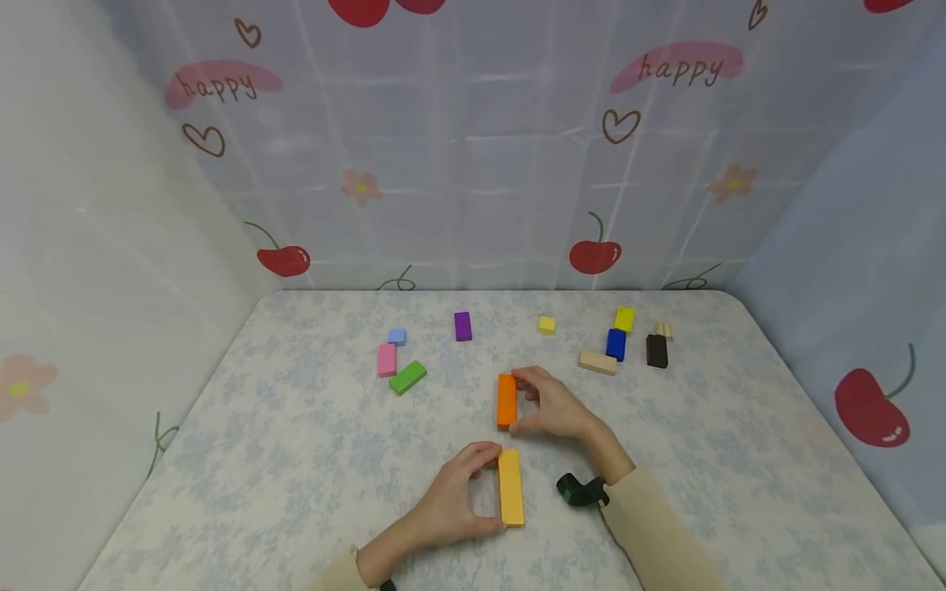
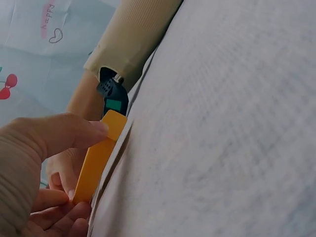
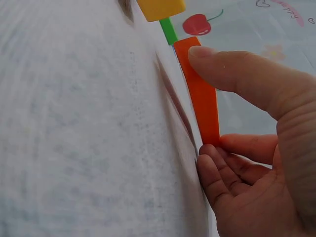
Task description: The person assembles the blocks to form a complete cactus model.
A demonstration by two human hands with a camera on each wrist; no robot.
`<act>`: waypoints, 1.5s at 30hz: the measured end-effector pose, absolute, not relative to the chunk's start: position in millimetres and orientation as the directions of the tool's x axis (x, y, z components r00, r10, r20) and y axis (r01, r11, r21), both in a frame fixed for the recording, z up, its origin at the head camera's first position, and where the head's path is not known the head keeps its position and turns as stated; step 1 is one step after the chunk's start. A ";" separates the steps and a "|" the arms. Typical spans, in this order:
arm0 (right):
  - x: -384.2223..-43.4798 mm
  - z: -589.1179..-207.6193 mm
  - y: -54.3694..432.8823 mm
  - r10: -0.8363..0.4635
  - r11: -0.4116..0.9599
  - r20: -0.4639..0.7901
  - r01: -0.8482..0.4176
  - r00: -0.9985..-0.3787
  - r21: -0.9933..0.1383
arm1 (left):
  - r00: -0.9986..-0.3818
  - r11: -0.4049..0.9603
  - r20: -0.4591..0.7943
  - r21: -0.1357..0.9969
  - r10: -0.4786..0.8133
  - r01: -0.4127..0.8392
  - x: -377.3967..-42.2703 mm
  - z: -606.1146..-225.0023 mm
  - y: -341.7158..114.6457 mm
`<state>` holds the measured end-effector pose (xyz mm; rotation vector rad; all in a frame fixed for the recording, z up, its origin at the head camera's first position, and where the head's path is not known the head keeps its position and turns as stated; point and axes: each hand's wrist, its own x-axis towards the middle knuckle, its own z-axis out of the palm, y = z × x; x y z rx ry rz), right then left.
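Observation:
A long yellow-orange block (image 1: pixel 511 488) lies lengthwise near the front of the table. My left hand (image 1: pixel 454 497) pinches it by its two ends, thumb at the near end and fingers at the far end, as the left wrist view also shows on the block (image 2: pixel 96 160). Just beyond it is an orange block (image 1: pixel 507 402), which my right hand (image 1: pixel 556 404) pinches end to end from the right side. In the right wrist view the thumb presses the near end of the orange block (image 3: pixel 200 94) and fingertips touch its far end. The two blocks are apart.
Toward the back left lie pink (image 1: pixel 388 360), green (image 1: pixel 408 377) and light blue (image 1: pixel 397 336) blocks. A purple block (image 1: pixel 462 327) and a small yellow block (image 1: pixel 547 325) are at back centre. Back right has blue (image 1: pixel 617 345), bright yellow (image 1: pixel 624 318), black (image 1: pixel 657 350) and tan (image 1: pixel 597 363) blocks.

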<state>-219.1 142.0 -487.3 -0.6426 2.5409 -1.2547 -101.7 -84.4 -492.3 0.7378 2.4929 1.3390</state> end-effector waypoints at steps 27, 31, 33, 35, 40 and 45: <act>-213.2 -492.4 144.6 -0.530 0.545 0.007 -0.346 -0.848 -0.764 | -0.827 0.481 0.030 0.802 0.561 0.355 -107.8 -495.5 -88.5; -212.1 -492.2 146.2 -0.541 0.532 0.020 -0.361 -0.841 -0.766 | -0.826 0.480 0.040 0.798 0.562 0.365 -107.6 -495.5 -88.4; -211.5 -492.2 146.6 -0.546 0.529 0.031 -0.374 -0.837 -0.762 | -0.826 0.478 0.045 0.798 0.561 0.368 -107.2 -495.3 -88.2; -210.7 -492.1 146.6 -0.552 0.525 0.040 -0.385 -0.833 -0.760 | -0.828 0.477 0.047 0.798 0.558 0.367 -106.8 -495.3 -87.9; -208.7 -491.9 146.2 -0.573 0.501 0.054 -0.402 -0.818 -0.767 | -0.833 0.482 0.043 0.798 0.552 0.361 -105.2 -496.1 -87.9; -206.8 -492.3 146.0 -0.584 0.492 0.067 -0.418 -0.809 -0.764 | -0.840 0.492 0.029 0.799 0.542 0.345 -103.9 -496.0 -87.7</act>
